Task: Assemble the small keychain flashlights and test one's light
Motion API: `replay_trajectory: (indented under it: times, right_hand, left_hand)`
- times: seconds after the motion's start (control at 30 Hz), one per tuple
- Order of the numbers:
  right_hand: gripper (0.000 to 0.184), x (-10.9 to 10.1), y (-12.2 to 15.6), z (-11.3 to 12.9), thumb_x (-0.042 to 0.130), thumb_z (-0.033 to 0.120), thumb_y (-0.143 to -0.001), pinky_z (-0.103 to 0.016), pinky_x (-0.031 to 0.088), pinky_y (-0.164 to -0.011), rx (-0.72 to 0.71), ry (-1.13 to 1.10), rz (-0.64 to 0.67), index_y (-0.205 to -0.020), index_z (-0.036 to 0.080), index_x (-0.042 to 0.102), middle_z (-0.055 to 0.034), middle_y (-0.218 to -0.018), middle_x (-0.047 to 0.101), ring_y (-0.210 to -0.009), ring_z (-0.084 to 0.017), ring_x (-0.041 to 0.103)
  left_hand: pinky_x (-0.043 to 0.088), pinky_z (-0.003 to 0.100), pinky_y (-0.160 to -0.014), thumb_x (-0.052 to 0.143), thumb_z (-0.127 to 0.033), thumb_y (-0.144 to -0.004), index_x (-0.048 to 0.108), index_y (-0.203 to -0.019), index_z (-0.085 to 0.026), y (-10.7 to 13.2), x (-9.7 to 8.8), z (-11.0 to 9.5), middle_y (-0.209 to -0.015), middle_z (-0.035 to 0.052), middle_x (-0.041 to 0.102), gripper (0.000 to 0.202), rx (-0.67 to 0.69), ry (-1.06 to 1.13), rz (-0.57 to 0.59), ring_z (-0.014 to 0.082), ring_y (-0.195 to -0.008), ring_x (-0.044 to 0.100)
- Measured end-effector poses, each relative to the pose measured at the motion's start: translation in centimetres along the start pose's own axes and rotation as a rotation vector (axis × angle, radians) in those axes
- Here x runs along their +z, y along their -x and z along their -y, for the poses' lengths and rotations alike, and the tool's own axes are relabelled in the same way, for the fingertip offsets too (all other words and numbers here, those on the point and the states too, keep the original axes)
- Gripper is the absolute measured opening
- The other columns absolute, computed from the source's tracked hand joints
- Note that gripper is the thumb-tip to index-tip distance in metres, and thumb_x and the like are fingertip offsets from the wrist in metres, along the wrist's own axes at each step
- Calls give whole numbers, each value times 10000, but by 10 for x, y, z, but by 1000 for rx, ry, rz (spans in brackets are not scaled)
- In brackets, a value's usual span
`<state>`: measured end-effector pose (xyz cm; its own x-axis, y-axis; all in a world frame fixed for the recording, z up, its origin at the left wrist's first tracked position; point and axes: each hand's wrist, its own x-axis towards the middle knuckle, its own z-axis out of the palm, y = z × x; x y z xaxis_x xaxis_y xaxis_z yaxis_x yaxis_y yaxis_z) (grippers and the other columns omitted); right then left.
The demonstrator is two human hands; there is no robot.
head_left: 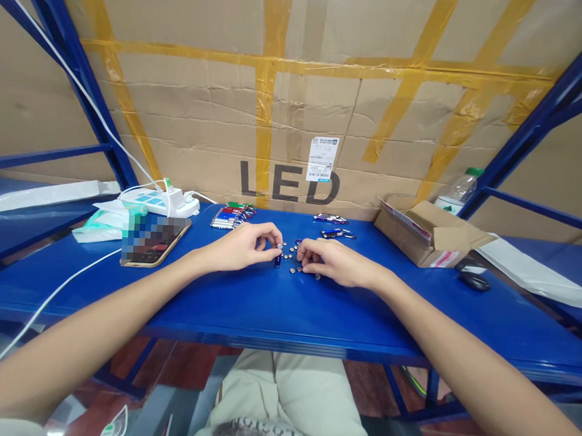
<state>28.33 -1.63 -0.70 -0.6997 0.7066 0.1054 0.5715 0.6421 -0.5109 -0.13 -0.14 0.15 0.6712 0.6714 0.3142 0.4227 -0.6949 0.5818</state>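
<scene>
A blue table (pixel 276 311) bears small discs (pixel 293 270); colourful tubes (pixel 228 218); a phone (pixel 159 245); a cardboard box (pixel 431 233).

The desk (pixel 266 311) is smooth and glossy, like painted metal. At its middle are discs (pixel 293 271) of shiny, silvery metal and a glossy tube (pixel 277 261). Behind it rises a matt, creased cardboard panel (pixel 203 122) with shiny plastic tape (pixel 265 106) and a paper label (pixel 322 158). At its right are a matt cardboard box (pixel 412 232) and smooth plastic mouse (pixel 474 281).
</scene>
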Motion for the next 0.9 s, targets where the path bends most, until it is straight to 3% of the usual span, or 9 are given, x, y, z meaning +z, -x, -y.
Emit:
replay_trajectory:
  times: [0.4, 0.9]
  right_hand:
    - [222, 4, -2, -1, 773, 167, -931, -326, 498, -831, -71, 78, -77, -1119, 215, 664, -30, -1055, 760, -898, -203, 660]
    - [237, 8, -3, 6, 703, 76, -891, -308, 484, -819, -48, 101, -54, -1082, 208, 656, -36, -1047, 762, -911, -206, 660]
  left_hand:
    - [449, 266, -670, 696, -391, -994, 686, -1092, -189, 0, 2, 2, -852, -2, 722, 225, 6, 16, 4, 142, -694, 592]
    - [450, 264, -655, 686, -406, -1010, 664, -1123, -192, -1, 8, 5, -877, 5, 744, 243, -11, 92, 21, 138, -686, 589]
